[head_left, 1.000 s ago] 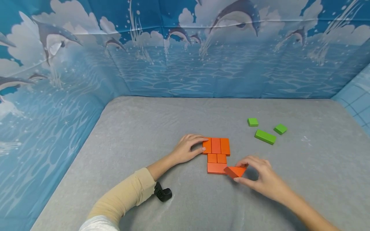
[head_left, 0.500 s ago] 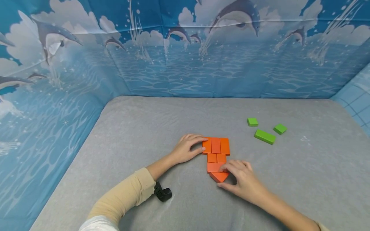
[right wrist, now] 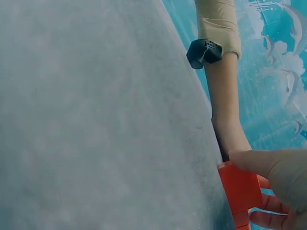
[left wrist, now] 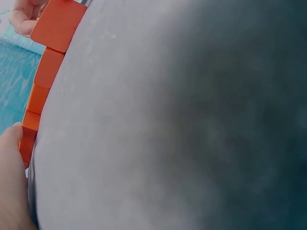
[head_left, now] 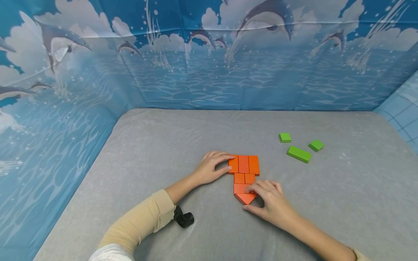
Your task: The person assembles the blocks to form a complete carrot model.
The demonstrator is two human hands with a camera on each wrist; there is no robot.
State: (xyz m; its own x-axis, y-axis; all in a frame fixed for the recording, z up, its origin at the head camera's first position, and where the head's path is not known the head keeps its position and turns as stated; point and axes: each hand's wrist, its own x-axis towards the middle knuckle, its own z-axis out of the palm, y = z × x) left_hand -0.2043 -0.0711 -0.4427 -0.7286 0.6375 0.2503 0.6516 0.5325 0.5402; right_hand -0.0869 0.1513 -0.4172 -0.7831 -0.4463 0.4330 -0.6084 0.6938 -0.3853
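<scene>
Just nudged the orange triangle (head_left: 244,198) flush, likely capping that orange column (head_left: 239,178), pinched in right hand (head_left: 272,203), with left hand (head_left: 209,169) gripping another block (head_left: 233,165).

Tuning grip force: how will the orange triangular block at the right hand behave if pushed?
Likely stiff: the orange triangular block shows flat faces and crisp edges. Probably won't roll, since it lies flat, triangular face up. Pushed forward, it may well shift the orange rectangular block it borders; no fastening is visible.
</scene>
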